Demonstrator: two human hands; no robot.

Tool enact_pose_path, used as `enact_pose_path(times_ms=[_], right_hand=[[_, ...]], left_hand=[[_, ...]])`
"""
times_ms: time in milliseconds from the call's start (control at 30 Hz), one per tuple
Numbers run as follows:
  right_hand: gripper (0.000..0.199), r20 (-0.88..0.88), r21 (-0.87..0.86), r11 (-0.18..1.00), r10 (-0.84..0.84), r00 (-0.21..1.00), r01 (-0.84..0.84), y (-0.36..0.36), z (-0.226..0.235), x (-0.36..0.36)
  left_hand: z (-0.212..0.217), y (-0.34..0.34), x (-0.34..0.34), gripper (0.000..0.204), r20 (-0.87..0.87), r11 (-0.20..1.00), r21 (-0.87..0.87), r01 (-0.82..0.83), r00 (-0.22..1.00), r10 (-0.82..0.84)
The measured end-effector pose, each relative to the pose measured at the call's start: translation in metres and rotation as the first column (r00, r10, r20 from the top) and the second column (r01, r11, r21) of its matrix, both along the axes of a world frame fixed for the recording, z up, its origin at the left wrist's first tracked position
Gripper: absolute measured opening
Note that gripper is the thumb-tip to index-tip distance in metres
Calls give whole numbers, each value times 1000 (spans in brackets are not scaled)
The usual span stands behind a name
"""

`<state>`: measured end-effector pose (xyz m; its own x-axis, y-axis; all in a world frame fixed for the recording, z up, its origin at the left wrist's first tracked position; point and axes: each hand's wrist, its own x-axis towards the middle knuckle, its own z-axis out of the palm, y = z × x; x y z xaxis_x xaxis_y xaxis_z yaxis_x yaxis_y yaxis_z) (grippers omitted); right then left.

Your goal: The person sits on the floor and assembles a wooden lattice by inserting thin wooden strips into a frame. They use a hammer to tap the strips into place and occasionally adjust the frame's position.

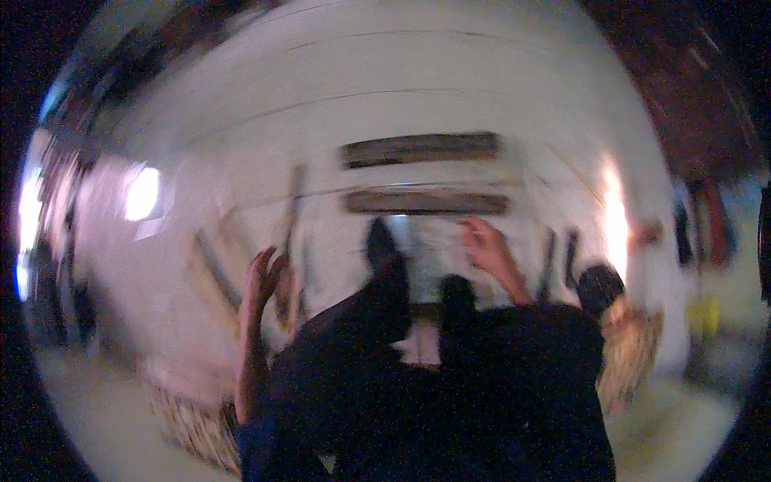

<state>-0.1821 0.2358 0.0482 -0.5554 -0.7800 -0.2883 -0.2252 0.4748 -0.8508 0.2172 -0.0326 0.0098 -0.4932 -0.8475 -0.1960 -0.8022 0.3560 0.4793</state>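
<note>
Motion blur softens everything. My left hand [263,275] is held out at the left, its fingers bent and apart, with no held thing visible. Close beside it stands a dark brown, narrow upright piece [285,293]. My right hand [486,247] is over the pale surface just below two dark bars; its fingers look loosely spread and I see nothing in them. The upper dark bar [422,149] and the lower dark bar [426,202] lie parallel, side to side, ahead of my legs.
My dark-clothed legs [369,321] fill the lower middle. Long thin pieces [217,265] lean at the left, and short dark strips [548,261] stand at the right. A woven, straw-coloured thing [630,353] is at the right. Bright light patches [144,193] mark the pale surface.
</note>
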Motion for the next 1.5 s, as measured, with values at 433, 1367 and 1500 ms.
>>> enact_pose_path(times_ms=[433,1367,1500], right_hand=[[25,-800,-59,556,-523,294,829,308,56,-26],[45,-775,-167,336,-626,88,927,347,155,-80],[42,-902,-199,787,-380,204,584,251,159,-79]], left_hand=[[-7,77,-264,67,-134,588,-384,712,587,-798],[-97,54,-291,55,-64,533,-367,763,551,-832],[-107,51,-286,56,-82,507,-313,803,509,-857]])
